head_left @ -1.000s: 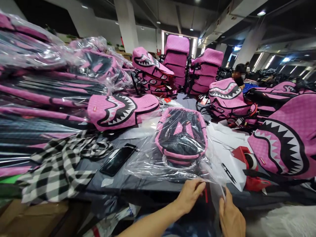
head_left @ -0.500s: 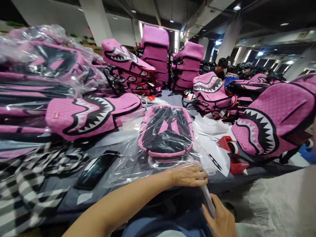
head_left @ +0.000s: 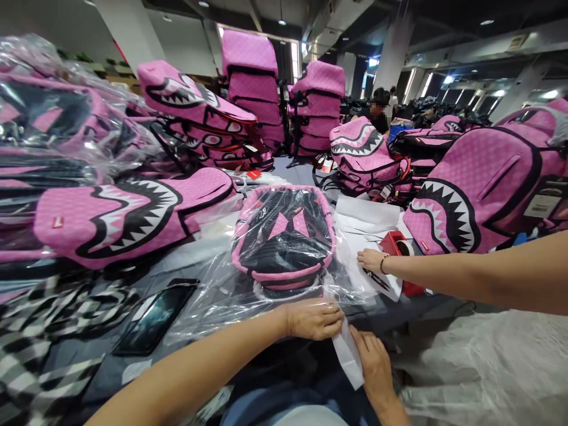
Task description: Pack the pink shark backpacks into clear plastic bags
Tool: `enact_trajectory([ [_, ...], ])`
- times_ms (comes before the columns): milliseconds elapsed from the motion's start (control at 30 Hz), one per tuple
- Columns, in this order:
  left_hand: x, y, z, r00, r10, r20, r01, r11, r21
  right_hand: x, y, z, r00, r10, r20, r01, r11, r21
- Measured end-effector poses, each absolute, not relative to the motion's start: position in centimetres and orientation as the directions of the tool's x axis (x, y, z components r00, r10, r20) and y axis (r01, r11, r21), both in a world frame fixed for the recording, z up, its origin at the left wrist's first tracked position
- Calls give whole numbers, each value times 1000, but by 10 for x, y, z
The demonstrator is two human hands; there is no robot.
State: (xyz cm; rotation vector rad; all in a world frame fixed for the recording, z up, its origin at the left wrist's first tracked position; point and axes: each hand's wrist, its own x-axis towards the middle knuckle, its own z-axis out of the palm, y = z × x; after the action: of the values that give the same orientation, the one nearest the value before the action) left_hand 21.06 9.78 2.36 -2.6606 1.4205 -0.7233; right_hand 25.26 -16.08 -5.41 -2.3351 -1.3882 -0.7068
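Observation:
A pink-and-black backpack (head_left: 284,231) lies strap side up inside a clear plastic bag (head_left: 204,307) in front of me. My left hand (head_left: 315,319) is closed at the bag's near edge, its fingertips on the upper end of a white strip, apparently folded paper (head_left: 348,355). Lower and to the right, my right hand (head_left: 373,358) grips the same strip along its right side, thumb hidden behind it. The strip slants down between both hands.
From the right, a co-worker's hand (head_left: 371,260) with a bracelet reaches over white papers (head_left: 368,216) near a red tape dispenser (head_left: 412,287). Shark-mouth backpacks stand left (head_left: 133,213) and right (head_left: 479,183). A phone (head_left: 155,319) and checked cloth (head_left: 44,349) lie left.
The white strip has turned its broad face toward me, and both hands have shifted slightly left in view. A co-worker's arm has come in from the right. The whole view has shifted a little.

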Motion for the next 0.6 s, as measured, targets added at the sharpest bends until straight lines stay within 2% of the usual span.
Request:
enact_trajectory([
  [100, 212, 94, 19, 477, -807, 348, -762, -577, -295, 254, -157, -89, 348, 757, 553, 912, -410, -12],
  [167, 211, 92, 19, 477, -814, 331, -770, -569, -290, 259, -168, -104, 338, 779, 528, 929, -367, -52],
  [233, 208, 93, 21, 480, -802, 354, -771, -579, -266, 272, -183, -97, 327, 785, 527, 942, -317, -113],
  [300, 200, 97, 26, 491, -763, 420, -760, -611, -221, 288, -193, -66, 344, 739, 580, 936, -318, -151],
  [367, 190, 102, 30, 518, -707, 482, -742, -651, -157, 302, -185, -23, 388, 632, 671, 903, -406, -140],
  [433, 180, 106, 33, 560, -644, 521, -723, -687, -72, 312, -157, 17, 326, 574, 751, 893, -447, -45],
  [500, 173, 109, 37, 621, -562, 547, -684, -729, 26, 321, -116, 45, 216, 606, 765, 936, -351, 13],
  [533, 171, 110, 40, 654, -508, 561, -650, -756, 73, 328, -95, 56, 194, 626, 755, 960, -281, -14],
  [600, 171, 110, 49, 729, -358, 584, -548, -816, 185, 344, -61, 73, 262, 612, 746, 964, -195, -179],
])
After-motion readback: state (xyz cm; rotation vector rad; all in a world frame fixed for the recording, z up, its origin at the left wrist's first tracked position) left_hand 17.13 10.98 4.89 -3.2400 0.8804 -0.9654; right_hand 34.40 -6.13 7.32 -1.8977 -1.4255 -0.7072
